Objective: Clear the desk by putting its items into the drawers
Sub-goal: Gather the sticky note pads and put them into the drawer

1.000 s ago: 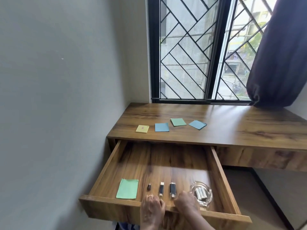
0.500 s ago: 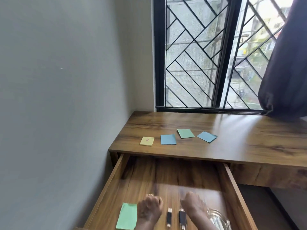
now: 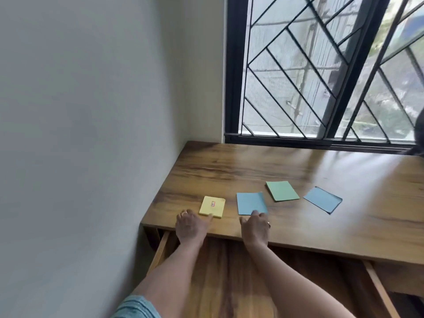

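Observation:
Several sticky-note pads lie in a row on the wooden desk (image 3: pixel 298 228): a yellow pad (image 3: pixel 212 205), a blue pad (image 3: pixel 250 202), a green pad (image 3: pixel 282 190) and a second blue pad (image 3: pixel 323 199). My left hand (image 3: pixel 191 224) rests on the desk's front edge, fingertips touching the near edge of the yellow pad. My right hand (image 3: pixel 256 227) reaches to the near edge of the first blue pad, fingertips on it. Neither hand has lifted anything. The open drawer (image 3: pixel 220 278) shows below the desk, mostly covered by my forearms.
A grey wall runs along the left side of the desk. A barred window (image 3: pixel 321 72) stands behind it, and a dark curtain edge (image 3: pixel 419 134) shows at far right. The drawer's side rails (image 3: pixel 379 292) flank my arms.
Both hands left the drawer and moved up and forward onto the desk top, reaching the yellow and blue pads. The view tilted up, so the drawer's contents dropped out of sight.

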Motion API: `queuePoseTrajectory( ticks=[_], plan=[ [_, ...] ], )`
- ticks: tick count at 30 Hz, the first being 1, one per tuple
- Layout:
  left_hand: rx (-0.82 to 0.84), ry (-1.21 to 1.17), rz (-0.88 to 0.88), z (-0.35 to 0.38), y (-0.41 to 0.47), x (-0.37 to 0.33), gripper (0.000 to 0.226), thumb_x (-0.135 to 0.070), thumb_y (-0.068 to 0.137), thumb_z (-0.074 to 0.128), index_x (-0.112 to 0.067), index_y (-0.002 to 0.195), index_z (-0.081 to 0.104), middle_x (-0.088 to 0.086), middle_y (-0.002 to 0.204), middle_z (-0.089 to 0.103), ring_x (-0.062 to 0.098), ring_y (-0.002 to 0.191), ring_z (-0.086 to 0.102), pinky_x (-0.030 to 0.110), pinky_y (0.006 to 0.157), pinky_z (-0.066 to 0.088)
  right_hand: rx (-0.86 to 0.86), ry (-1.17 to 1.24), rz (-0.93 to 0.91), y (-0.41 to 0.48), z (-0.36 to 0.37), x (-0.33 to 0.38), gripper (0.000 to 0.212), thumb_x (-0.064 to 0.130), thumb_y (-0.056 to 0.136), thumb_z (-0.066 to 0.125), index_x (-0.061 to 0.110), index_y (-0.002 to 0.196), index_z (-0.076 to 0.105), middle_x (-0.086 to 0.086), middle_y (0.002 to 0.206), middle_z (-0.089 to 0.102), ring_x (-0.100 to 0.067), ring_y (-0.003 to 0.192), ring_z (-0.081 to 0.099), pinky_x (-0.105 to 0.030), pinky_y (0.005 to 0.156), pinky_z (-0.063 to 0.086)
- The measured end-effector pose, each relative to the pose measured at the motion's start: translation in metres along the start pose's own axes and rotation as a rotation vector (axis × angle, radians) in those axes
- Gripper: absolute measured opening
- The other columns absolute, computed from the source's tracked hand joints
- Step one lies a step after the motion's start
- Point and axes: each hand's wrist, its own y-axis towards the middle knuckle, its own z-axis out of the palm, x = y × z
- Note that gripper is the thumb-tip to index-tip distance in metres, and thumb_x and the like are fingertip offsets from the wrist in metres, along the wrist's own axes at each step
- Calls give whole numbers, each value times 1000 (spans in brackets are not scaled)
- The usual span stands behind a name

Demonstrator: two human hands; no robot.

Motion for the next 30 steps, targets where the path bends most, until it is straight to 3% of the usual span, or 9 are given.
queuePoseTrajectory(
  ticks=[7,10,13,18,21,23,27,30],
  plan=[
    [110,-17,9,31,42,-40,107,-68,73,60,-3,147,18,13,143,42,27,131,38,33,105,35,-57,-65,229,61,19,8,74,45,90,54,5,144,24,-28,147,18,-41,136,22,-47,112,23],
    [124,-21,22,39,47,-47,106,-59,76,64,-3,148,11,14,142,41,28,129,39,33,104,36,-55,-137,254,71,17,9,90,44,84,63,1,146,15,-25,143,29,-39,131,30,-45,107,28],
    [111,13,49,39,47,-48,97,-53,81,62,-3,147,13,15,142,41,29,128,39,33,103,36,-25,-49,371,78,10,11,97,40,72,77,-4,141,24,-22,138,35,-36,128,35,-41,104,30],
    [134,-28,36,33,42,-43,108,-51,73,72,-4,148,10,15,144,38,29,130,37,34,106,33,64,87,525,76,0,3,78,31,66,83,1,124,40,-20,132,34,-36,124,37,-40,103,29],
    [140,-19,100,26,24,-39,110,-47,74,73,-3,148,5,14,148,31,28,135,32,34,111,27,31,148,459,61,-4,-8,66,20,73,78,2,123,39,-21,131,36,-37,123,40,-42,104,33],
    [123,-47,141,24,11,-37,112,-44,72,75,-4,148,4,14,147,31,27,135,32,34,113,24,-8,243,379,50,-11,-16,51,9,83,64,1,125,36,-23,132,44,-38,123,45,-40,102,39],
    [159,-136,243,22,-28,-35,111,-36,71,77,-9,149,1,13,146,30,27,134,31,34,113,24,-14,420,281,19,-40,-45,36,2,90,49,2,124,40,-23,127,54,-35,117,53,-32,85,44],
    [241,-160,362,23,-59,-37,109,-30,70,78,-11,149,5,12,143,32,29,131,34,35,111,30,-41,488,225,-8,-63,-76,36,2,89,49,5,124,45,-21,122,58,-32,111,55,-25,73,38]
  ],
)
